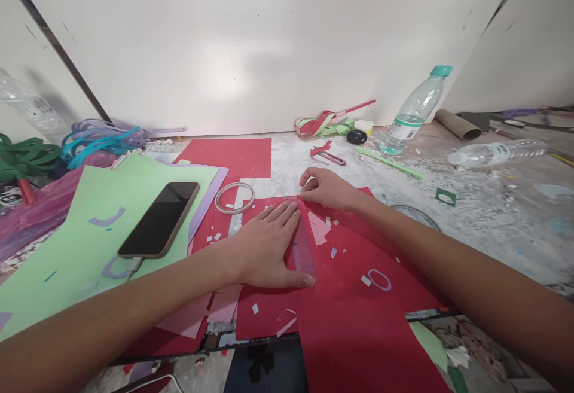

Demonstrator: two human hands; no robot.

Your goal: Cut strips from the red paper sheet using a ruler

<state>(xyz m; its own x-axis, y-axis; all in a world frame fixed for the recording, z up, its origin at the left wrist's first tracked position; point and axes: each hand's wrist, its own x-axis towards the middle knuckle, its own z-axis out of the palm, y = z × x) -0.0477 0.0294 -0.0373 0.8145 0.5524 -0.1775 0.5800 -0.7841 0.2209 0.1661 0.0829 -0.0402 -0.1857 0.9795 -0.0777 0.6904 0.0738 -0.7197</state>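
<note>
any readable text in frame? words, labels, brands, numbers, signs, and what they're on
Nothing legible.
Teal-capped bottle: label print and barcode-like block, too small.
Lying bottle: label, too blurred.
Bottle at far left: label, too blurred.
Phone: screen dark, no text visible.
Translucent strip under the left hand: no marks I can read.

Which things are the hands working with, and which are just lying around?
In use: red paper; see-through strip under the left hand, right hand near its far end.
Probably just lying around: phone; teal-capped bottle; cardboard tube.
</note>
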